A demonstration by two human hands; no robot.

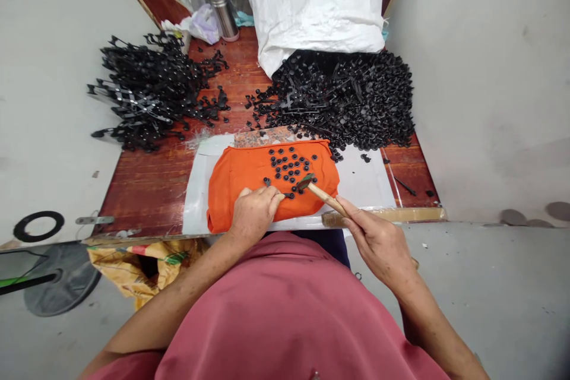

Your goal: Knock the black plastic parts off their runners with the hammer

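My right hand [380, 243] is wrapped round the wooden handle of a small hammer [327, 197]. The hammer's head lies over the lower right of a group of small round black plastic parts [289, 167] on an orange cloth pad [240, 178]. At the pad's front, my left hand [256, 211] is closed, thumb and finger pinching a small black plastic piece [289, 195] beside the hammer head. One more black part [266, 181] sits just above the left knuckles. The left palm is hidden from view.
A tangled heap of black plastic pieces [151, 89] stands at the left of the red-brown table [146, 190]. Loose black parts [356, 101] pile up at the right, below a white sack [316, 0]. A steel flask [224, 15] stands behind. Brown tape [387, 216] covers the front edge.
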